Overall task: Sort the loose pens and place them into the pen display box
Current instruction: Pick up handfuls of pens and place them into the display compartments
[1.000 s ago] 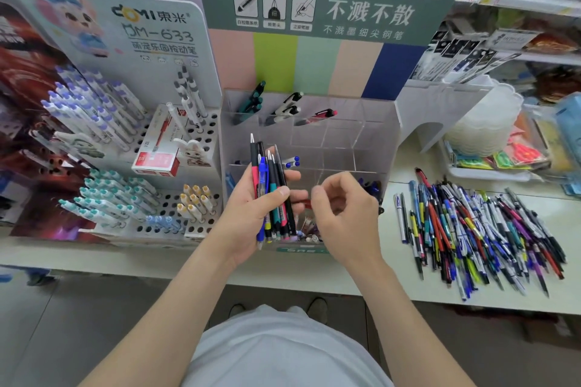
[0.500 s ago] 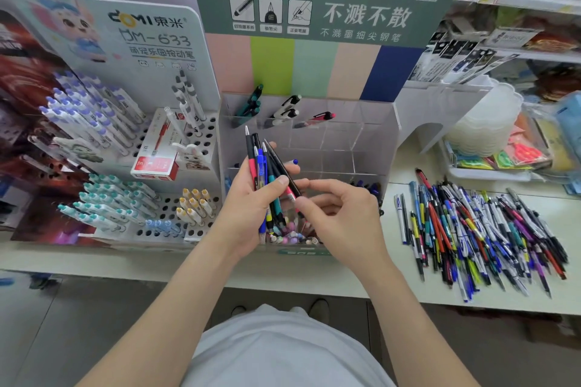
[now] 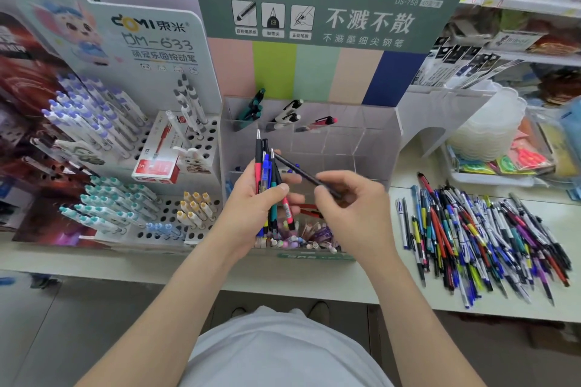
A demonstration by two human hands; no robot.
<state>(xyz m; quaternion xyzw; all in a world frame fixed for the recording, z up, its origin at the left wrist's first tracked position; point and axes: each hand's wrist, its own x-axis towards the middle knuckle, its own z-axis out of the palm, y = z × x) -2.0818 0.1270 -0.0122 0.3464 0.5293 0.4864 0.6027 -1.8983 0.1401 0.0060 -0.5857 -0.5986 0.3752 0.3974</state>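
My left hand grips a bundle of several pens upright in front of the clear pen display box. My right hand pinches one black pen, which slants up and left with its tip beside the bundle. The box's back compartments hold a few pens; its front row holds pastel-capped pens. A big heap of loose pens lies on the counter to the right.
A white holed pen stand with blue, teal and yellow pens and a red box stands left of the display box. A stack of clear plastic trays sits at the right back. The counter edge runs below my hands.
My right hand has drawn one black pen out of the bundle, pulling it to the right and tilting it. My left hand still holds the bundle in about the same place.
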